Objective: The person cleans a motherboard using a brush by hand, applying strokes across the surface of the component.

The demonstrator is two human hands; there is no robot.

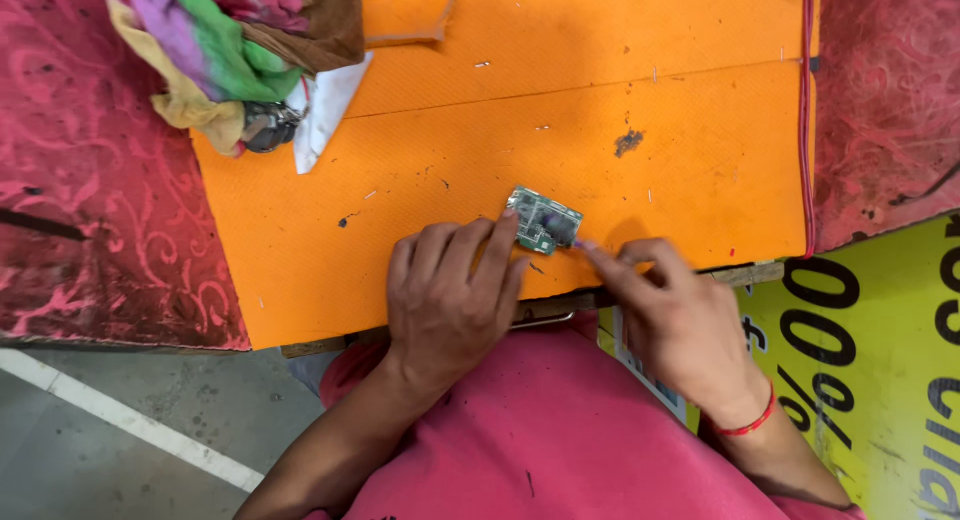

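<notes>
Left hand pins the small green circuit board flat; right hand pinches a thin tool, best kept steady

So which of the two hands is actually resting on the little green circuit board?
The left hand: its fingertips press the circuit board's left edge. The right hand, with the red wrist thread, only reaches its right side with a blurred fingertip or tool.

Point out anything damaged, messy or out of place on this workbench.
The orange mat has a dark scuff and scattered small bits. A crumpled multicoloured cloth sits bunched at its far left corner. The small green circuit board lies askew between both hands.
</notes>
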